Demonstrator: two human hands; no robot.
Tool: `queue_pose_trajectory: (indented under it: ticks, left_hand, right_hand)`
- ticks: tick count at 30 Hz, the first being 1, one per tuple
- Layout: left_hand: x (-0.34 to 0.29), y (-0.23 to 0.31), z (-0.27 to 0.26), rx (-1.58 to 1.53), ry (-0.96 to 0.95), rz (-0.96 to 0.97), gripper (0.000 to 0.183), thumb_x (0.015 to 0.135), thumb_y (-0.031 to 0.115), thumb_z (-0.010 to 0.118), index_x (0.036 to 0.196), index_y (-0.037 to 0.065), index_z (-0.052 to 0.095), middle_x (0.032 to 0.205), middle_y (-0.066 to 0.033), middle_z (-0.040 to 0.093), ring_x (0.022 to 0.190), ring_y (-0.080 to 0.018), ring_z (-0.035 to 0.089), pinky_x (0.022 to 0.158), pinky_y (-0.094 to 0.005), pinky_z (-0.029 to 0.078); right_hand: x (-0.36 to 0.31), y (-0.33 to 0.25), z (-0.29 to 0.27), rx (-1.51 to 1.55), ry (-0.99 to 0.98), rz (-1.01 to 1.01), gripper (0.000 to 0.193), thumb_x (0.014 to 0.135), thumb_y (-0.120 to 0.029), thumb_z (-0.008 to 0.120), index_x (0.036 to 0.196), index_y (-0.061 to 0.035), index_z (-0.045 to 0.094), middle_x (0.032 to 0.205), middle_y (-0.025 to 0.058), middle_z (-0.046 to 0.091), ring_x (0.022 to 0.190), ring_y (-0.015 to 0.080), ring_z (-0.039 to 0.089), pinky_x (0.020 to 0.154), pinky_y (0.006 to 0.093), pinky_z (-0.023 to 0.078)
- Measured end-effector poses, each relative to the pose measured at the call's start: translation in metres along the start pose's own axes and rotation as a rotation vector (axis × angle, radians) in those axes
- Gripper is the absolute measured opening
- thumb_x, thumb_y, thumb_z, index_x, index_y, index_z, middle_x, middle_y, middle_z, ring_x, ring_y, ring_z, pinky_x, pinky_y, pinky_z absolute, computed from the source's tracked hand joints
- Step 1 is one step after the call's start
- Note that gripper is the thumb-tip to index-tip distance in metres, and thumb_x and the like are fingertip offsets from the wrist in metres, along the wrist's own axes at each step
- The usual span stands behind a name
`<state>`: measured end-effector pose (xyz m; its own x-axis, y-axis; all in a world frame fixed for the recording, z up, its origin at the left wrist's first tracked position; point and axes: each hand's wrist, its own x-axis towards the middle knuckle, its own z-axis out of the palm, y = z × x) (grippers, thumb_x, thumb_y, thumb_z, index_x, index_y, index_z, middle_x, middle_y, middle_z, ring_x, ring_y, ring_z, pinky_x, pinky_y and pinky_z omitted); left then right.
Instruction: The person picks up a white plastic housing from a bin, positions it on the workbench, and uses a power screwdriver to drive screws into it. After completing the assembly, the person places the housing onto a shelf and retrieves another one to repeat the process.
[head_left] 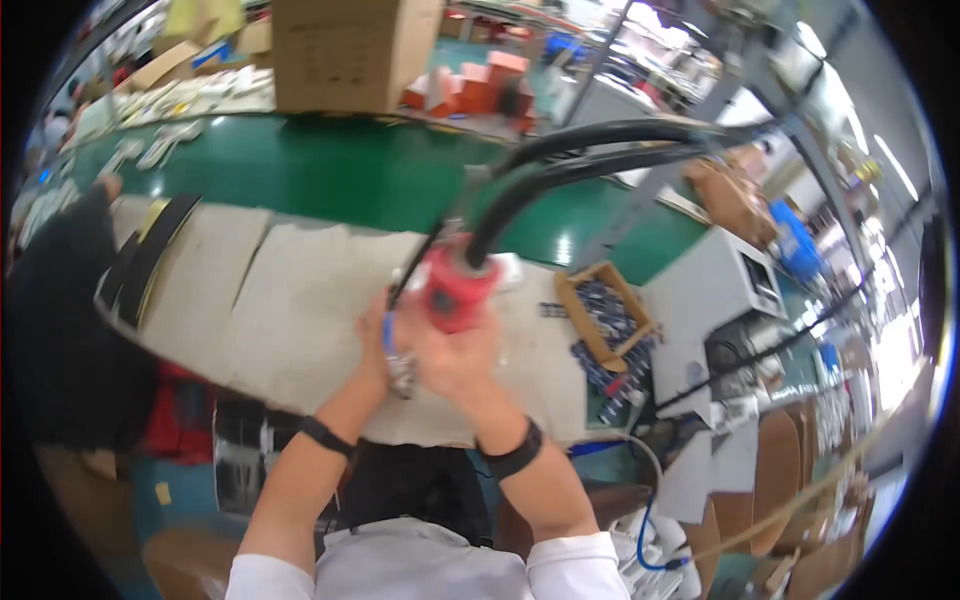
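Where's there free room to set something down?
The beige worktop between the dark strip and the left hand looks bare; so does much of the green surface beyond. It's crowded around the red tool and the open box of small parts.

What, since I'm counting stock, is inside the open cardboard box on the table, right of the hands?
The box holds a heap of small dark and pale parts. The top layer hides whatever lies beneath.
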<state>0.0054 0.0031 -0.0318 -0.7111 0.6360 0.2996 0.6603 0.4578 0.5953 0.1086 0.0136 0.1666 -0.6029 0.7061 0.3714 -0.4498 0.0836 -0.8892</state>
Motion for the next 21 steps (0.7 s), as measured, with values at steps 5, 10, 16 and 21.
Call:
queue_pose_trajectory:
  ticks: [5, 10, 16, 21]
  left_hand:
    - [0.01, -0.024, -0.003, -0.243, -0.047, 0.163, 0.084, 0.073, 0.013, 0.067, 0.146, 0.007, 0.026, 0.14, -0.0164, 0.038, 0.118, -0.0291, 0.047, 0.098, -0.045, 0.035]
    - [-0.01, -0.038, -0.048, -0.58, -0.053, 0.129, 0.096, 0.064, 0.001, 0.071, 0.147, 0.005, 0.023, 0.14, -0.0176, 0.039, 0.105, -0.025, 0.056, 0.093, -0.0338, 0.044]
    - [-0.076, -0.033, -0.171, -0.677, -0.126, -0.245, 0.105, 0.055, 0.0, 0.064, 0.15, 0.01, 0.02, 0.145, -0.0175, 0.032, 0.097, -0.0242, 0.056, 0.082, -0.035, 0.05]
    - [-0.121, -0.052, -0.207, -0.98, -0.172, -0.142, 0.109, 0.053, 0.006, 0.076, 0.146, 0.001, 0.022, 0.141, -0.0179, 0.037, 0.095, -0.0216, 0.058, 0.08, -0.0323, 0.052]
  right_hand:
    - [0.013, 0.016, -0.015, -0.101, 0.09, -0.135, 0.023, 0.084, -0.016, 0.067, 0.101, -0.0013, 0.06, 0.075, 0.0029, 0.063, 0.072, 0.0094, 0.059, 0.066, 0.0289, 0.049]
    - [0.024, -0.078, -0.034, -0.291, 0.117, -0.136, 0.032, 0.084, -0.015, 0.069, 0.108, -0.0018, 0.054, 0.078, 0.0006, 0.058, 0.074, 0.008, 0.054, 0.067, 0.0275, 0.047]
    - [-0.059, -0.043, -0.086, -0.688, 0.226, -0.624, 0.055, 0.074, -0.005, 0.072, 0.122, -0.0018, 0.046, 0.112, 0.0168, 0.055, 0.097, 0.0303, 0.055, 0.08, 0.0378, 0.048]
    - [-0.134, -0.002, -0.102, -0.723, -0.042, 0.158, 0.059, 0.08, -0.021, 0.071, 0.129, -0.0018, 0.044, 0.112, 0.0159, 0.059, 0.098, 0.0304, 0.059, 0.085, 0.0361, 0.047]
